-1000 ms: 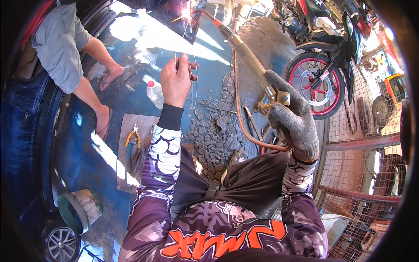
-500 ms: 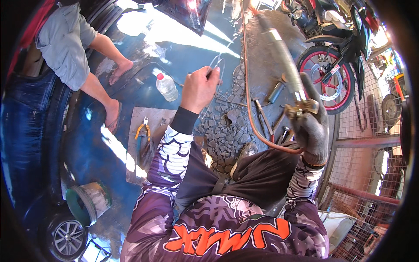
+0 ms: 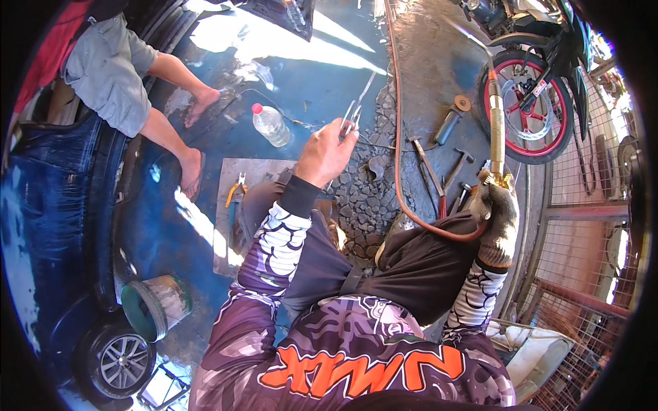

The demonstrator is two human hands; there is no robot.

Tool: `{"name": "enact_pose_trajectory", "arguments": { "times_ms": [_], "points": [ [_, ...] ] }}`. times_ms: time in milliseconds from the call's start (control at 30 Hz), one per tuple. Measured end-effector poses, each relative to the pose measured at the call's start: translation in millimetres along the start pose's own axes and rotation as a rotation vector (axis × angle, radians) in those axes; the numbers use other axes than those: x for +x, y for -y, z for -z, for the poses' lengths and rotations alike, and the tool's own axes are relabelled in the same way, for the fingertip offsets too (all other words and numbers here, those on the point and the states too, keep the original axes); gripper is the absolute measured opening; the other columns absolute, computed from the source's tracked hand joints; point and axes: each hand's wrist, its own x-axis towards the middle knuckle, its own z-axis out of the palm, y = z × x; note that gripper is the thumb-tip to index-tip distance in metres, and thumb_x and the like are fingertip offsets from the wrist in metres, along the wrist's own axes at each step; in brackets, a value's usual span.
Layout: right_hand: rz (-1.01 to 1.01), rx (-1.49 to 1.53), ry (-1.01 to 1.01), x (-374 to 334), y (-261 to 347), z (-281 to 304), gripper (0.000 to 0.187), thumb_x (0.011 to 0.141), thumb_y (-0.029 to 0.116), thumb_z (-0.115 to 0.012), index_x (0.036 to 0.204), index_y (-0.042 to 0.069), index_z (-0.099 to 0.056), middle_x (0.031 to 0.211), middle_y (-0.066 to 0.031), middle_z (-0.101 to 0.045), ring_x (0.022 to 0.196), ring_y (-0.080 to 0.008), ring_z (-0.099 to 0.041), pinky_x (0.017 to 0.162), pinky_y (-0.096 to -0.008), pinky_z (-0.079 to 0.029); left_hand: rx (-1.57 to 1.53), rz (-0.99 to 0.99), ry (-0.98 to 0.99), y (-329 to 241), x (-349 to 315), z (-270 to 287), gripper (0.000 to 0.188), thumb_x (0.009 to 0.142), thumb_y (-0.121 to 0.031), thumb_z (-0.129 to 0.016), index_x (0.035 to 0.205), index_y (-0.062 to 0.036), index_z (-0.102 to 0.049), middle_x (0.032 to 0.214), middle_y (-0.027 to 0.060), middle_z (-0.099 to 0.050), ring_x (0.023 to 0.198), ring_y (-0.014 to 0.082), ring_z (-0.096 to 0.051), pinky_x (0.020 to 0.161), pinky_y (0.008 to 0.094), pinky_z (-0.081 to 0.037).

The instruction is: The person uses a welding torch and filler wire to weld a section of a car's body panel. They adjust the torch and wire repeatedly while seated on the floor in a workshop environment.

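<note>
My right hand [image 3: 499,212], in a grey glove, is closed around the brass valve end of a gas torch [image 3: 497,130]. The torch points away from me, its long metal barrel ending in a coppery part and a thin neck in front of the motorcycle wheel. A reddish-brown hose [image 3: 398,137] loops to that hand from the far side. My bare left hand [image 3: 325,154] pinches a thin silvery wire [image 3: 368,89] that is bent into loops and sticks out past the fingers. Both hands are raised above my lap, well apart.
Hammers [image 3: 458,168], a dark cylinder [image 3: 449,127] and broken grey rubble [image 3: 367,205] lie on the floor ahead. At left are a clear bottle [image 3: 271,126], yellow-handled pliers [image 3: 236,189] on a board, a bucket [image 3: 157,308] and another person's legs [image 3: 171,140]. A motorcycle wheel [image 3: 528,109] stands at right.
The torch has swung from slanting up-left to nearly straight ahead, over to the right. My left hand still pinches the wire, now turned outward. The view has shifted slightly.
</note>
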Motion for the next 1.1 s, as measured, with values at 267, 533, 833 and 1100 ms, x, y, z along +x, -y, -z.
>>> {"name": "enact_pose_trajectory", "arguments": {
  "times_ms": [267, 533, 833, 1100],
  "points": [
    [0.055, -0.303, -0.079, -26, -10, -67, 0.073, 0.099, 0.019, -0.067, 0.162, 0.005, -0.035, 0.085, -0.0055, -0.066, 0.056, -0.0043, -0.052, 0.045, -0.0175, -0.041, 0.277, 0.010, 0.210, 5, -2, 1, 0.031, 0.104, -0.031, -0.058, 0.098, -0.0021, -0.065, 0.088, 0.0222, -0.071, 0.088, 0.0442, -0.068, 0.076, 0.0516, -0.052],
    [0.186, -0.977, 0.309, -42, -36, -94, 0.061, 0.090, 0.008, -0.073, 0.149, 0.002, -0.057, 0.114, -0.0131, -0.077, 0.095, -0.0116, -0.069, 0.087, -0.0316, -0.055, 0.397, -0.199, 0.483, 22, -20, -18, 0.025, 0.100, -0.027, -0.059, 0.091, -0.0047, -0.065, 0.087, 0.0193, -0.070, 0.089, 0.0435, -0.069, 0.080, 0.0549, -0.054],
    [0.171, -0.935, 0.259, -41, -46, -109, 0.067, 0.087, 0.011, -0.080, 0.149, 0.000, -0.056, 0.124, -0.0178, -0.074, 0.108, -0.0148, -0.069, 0.094, -0.0329, -0.054, 0.349, -0.068, 0.319, 8, -13, -12, 0.035, 0.099, -0.031, -0.060, 0.091, 0.0012, -0.073, 0.093, 0.0243, -0.074, 0.095, 0.0416, -0.073, 0.088, 0.0512, -0.057],
    [-0.083, -0.356, 0.031, -52, -96, -98, 0.063, 0.099, 0.001, -0.066, 0.158, -0.002, -0.043, 0.096, 0.0035, -0.063, 0.077, -0.0023, -0.052, 0.068, -0.0181, -0.044, 0.253, 0.248, -0.028, 29, -9, 28, 0.044, 0.104, -0.036, -0.053, 0.094, 0.0016, -0.073, 0.089, 0.0228, -0.074, 0.079, 0.0399, -0.074, 0.075, 0.0500, -0.060]
  ]
}}
